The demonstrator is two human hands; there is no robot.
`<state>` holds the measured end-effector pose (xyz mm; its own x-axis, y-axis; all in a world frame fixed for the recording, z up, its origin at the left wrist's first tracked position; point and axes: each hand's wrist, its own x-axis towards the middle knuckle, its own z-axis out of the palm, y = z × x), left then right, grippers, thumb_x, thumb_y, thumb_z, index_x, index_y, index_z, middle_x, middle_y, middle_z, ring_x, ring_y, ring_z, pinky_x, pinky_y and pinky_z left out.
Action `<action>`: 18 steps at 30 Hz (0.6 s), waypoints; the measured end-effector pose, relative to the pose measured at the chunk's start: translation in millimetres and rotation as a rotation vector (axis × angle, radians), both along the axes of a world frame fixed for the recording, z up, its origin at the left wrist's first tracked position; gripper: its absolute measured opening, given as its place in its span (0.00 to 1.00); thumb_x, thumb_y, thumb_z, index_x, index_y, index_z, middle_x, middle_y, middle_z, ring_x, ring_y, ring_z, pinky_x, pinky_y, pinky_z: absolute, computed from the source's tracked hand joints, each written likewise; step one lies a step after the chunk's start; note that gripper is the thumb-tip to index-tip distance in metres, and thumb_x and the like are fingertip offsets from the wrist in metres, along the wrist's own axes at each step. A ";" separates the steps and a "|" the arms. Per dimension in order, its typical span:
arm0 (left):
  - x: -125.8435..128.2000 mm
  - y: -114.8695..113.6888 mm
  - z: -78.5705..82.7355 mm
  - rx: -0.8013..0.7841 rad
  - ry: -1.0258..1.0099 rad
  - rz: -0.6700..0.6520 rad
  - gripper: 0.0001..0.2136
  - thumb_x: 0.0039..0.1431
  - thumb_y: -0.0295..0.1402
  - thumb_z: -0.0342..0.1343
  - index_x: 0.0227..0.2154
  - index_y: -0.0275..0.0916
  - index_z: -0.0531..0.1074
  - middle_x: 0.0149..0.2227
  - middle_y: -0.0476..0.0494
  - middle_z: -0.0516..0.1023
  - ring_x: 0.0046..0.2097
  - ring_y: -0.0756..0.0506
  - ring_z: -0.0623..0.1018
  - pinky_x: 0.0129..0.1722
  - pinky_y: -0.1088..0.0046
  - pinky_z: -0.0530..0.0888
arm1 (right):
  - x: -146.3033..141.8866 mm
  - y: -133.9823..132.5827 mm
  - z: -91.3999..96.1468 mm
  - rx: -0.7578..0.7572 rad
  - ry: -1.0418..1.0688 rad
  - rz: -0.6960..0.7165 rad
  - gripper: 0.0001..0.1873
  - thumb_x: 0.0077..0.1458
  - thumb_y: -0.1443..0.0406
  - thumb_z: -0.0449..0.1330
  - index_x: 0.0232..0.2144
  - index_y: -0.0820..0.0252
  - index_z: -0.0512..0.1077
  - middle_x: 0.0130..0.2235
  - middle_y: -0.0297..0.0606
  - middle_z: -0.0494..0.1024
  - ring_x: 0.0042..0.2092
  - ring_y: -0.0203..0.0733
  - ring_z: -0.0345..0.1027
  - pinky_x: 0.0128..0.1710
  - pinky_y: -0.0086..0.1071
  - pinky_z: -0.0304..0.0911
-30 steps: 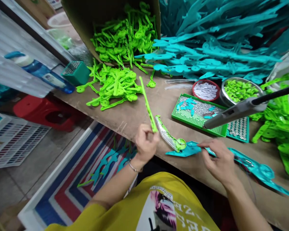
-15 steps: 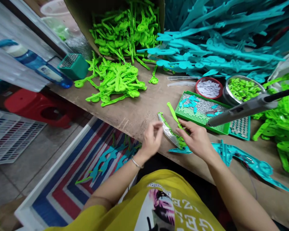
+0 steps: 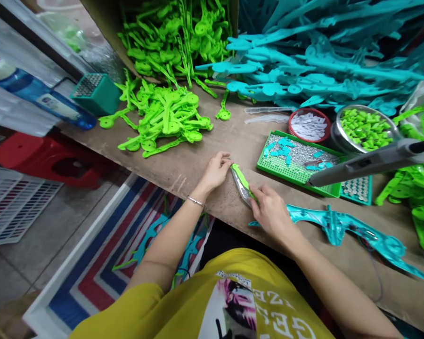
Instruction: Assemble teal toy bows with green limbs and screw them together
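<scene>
Two hands close on one green strip [image 3: 240,177] laid along one clear blade piece [image 3: 243,192], near the front edge of the bench [image 3: 183,165]. The left hand [image 3: 215,170] pinches its far tip and the right hand [image 3: 273,213] pinches its near end. One teal sword shell [image 3: 339,225] lies just right, and bare board (plenty) opens leftward. Half a second ago the strip stood tilted in the right hand.

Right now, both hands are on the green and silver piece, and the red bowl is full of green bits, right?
Not quite: the head view shows white bits in the red bowl. The left hand and right hand are indeed on the green and silver piece.
</scene>
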<state>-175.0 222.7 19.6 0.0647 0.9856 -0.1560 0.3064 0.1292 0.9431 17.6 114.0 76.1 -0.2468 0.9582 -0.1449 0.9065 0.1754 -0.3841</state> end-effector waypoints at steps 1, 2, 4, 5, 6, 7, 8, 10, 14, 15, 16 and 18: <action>-0.3 1.3 -0.9 -0.004 -0.005 0.001 0.14 0.60 0.27 0.57 0.50 0.35 0.72 0.41 0.40 0.82 0.43 0.44 0.80 0.49 0.64 0.75 | -0.8 1.1 1.4 -0.024 -0.013 0.005 0.20 0.66 0.66 0.53 0.58 0.60 0.73 0.40 0.44 0.75 0.41 0.45 0.71 0.42 0.34 0.63; -0.4 2.4 -1.9 -0.008 -0.011 0.003 0.14 0.60 0.27 0.57 0.49 0.36 0.72 0.40 0.40 0.82 0.42 0.45 0.80 0.48 0.65 0.75 | -1.8 2.1 2.7 -0.043 -0.025 0.011 0.20 0.67 0.66 0.53 0.58 0.60 0.72 0.40 0.44 0.75 0.42 0.45 0.71 0.42 0.34 0.63; 0.2 3.8 -3.8 -0.013 -0.024 0.011 0.14 0.58 0.26 0.59 0.48 0.36 0.72 0.38 0.42 0.82 0.40 0.46 0.80 0.46 0.66 0.75 | -3.6 3.3 4.7 -0.068 -0.045 0.019 0.21 0.67 0.66 0.52 0.60 0.61 0.71 0.41 0.45 0.75 0.43 0.45 0.70 0.43 0.34 0.62; 0.9 4.1 -4.5 -0.016 -0.031 0.016 0.15 0.56 0.25 0.61 0.47 0.36 0.73 0.38 0.42 0.81 0.39 0.46 0.79 0.45 0.67 0.75 | -4.4 3.4 5.1 -0.075 -0.052 0.022 0.21 0.67 0.66 0.52 0.60 0.61 0.71 0.42 0.45 0.75 0.44 0.45 0.70 0.44 0.34 0.62; 1.8 4.2 -5.1 -0.018 -0.038 0.021 0.16 0.55 0.25 0.62 0.46 0.35 0.73 0.37 0.43 0.81 0.38 0.47 0.79 0.44 0.67 0.75 | -5.1 3.3 5.0 -0.078 -0.058 0.023 0.21 0.67 0.66 0.52 0.60 0.61 0.71 0.42 0.45 0.75 0.44 0.45 0.70 0.44 0.34 0.62; 2.9 4.0 -5.4 -0.021 -0.046 0.028 0.16 0.53 0.24 0.63 0.46 0.35 0.73 0.37 0.43 0.80 0.37 0.47 0.79 0.43 0.68 0.76 | -5.8 2.9 4.5 -0.076 -0.064 0.023 0.21 0.67 0.66 0.51 0.60 0.61 0.70 0.42 0.46 0.75 0.44 0.45 0.70 0.45 0.34 0.61; 4.0 3.9 -5.6 -0.022 -0.054 0.035 0.17 0.51 0.23 0.64 0.45 0.35 0.73 0.36 0.44 0.80 0.36 0.48 0.79 0.42 0.69 0.76 | -6.4 2.3 3.6 -0.071 -0.069 0.024 0.21 0.68 0.65 0.51 0.60 0.62 0.70 0.42 0.46 0.75 0.45 0.45 0.70 0.45 0.34 0.61; 5.6 3.6 -5.4 -0.026 -0.070 0.050 0.16 0.49 0.22 0.65 0.43 0.35 0.73 0.35 0.44 0.80 0.35 0.49 0.78 0.40 0.70 0.76 | -7.6 1.0 1.9 -0.052 -0.078 0.026 0.21 0.68 0.65 0.50 0.60 0.62 0.70 0.43 0.47 0.74 0.45 0.46 0.69 0.45 0.34 0.61; 6.5 4.4 -3.4 -0.030 -0.097 0.069 0.15 0.47 0.22 0.66 0.39 0.35 0.74 0.32 0.47 0.80 0.32 0.49 0.77 0.38 0.71 0.75 | -8.2 1.7 4.4 -0.023 -0.108 0.043 0.21 0.69 0.64 0.49 0.58 0.62 0.72 0.44 0.49 0.75 0.47 0.49 0.68 0.48 0.37 0.60; 6.4 4.7 -2.7 -0.031 -0.102 0.072 0.15 0.47 0.22 0.66 0.39 0.35 0.75 0.31 0.47 0.80 0.32 0.50 0.77 0.38 0.71 0.75 | -7.5 3.7 6.4 -0.024 -0.116 0.049 0.20 0.69 0.63 0.49 0.56 0.61 0.73 0.44 0.49 0.75 0.48 0.50 0.68 0.49 0.38 0.59; 6.3 4.9 -2.1 -0.032 -0.107 0.075 0.15 0.46 0.22 0.67 0.39 0.35 0.75 0.31 0.47 0.80 0.32 0.50 0.77 0.38 0.71 0.75 | -6.4 6.7 8.7 -0.034 -0.121 0.053 0.20 0.69 0.63 0.48 0.55 0.60 0.75 0.44 0.49 0.75 0.48 0.51 0.68 0.49 0.39 0.59; 6.1 5.2 -1.3 -0.035 -0.112 0.082 0.15 0.46 0.22 0.67 0.38 0.35 0.75 0.31 0.47 0.80 0.32 0.50 0.77 0.38 0.71 0.75 | -3.1 16.3 12.4 -0.087 -0.103 0.048 0.21 0.69 0.62 0.47 0.51 0.59 0.77 0.43 0.49 0.77 0.46 0.50 0.70 0.47 0.38 0.59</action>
